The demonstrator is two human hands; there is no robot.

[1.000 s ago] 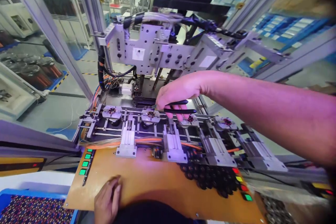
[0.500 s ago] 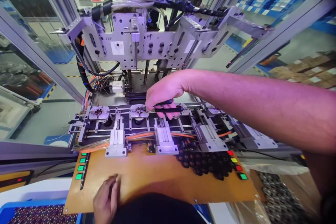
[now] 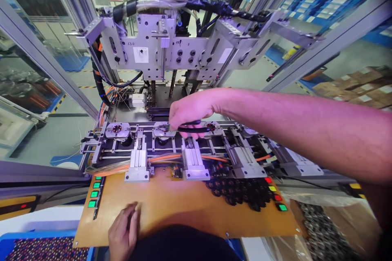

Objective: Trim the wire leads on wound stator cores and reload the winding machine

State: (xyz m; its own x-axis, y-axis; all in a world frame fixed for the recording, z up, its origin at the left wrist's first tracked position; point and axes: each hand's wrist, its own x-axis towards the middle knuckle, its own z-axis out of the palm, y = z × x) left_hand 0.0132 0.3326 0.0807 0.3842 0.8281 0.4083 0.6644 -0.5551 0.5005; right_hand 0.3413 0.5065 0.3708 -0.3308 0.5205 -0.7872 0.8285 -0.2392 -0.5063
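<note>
My right hand [image 3: 188,115] reaches across to the row of metal fixtures and is closed around a pair of pliers with black handles [image 3: 192,129]. The pliers' jaws point left over the second fixture [image 3: 162,129], and a small part there is too fine to make out. To its left, another fixture [image 3: 117,131] holds a round part with a dark and reddish ring [image 3: 116,129]. Partly behind my right hand sits a third fixture [image 3: 215,128] with a similar ring. My left hand [image 3: 124,230] rests on the orange-brown panel [image 3: 171,208], fingers curled together, nothing visible in them.
A plate assembly [image 3: 183,55] with rods and cables hangs above the fixtures. Black round parts [image 3: 241,189] are heaped on the panel's right side. Green buttons [image 3: 94,194] and a black pen-like stick [image 3: 98,200] lie left. A blue tray [image 3: 9,238] holds many small parts.
The view has shifted slightly. My right hand stays at the second fixture, and the pliers' handles look a little closer together. My left hand has not visibly moved.
</note>
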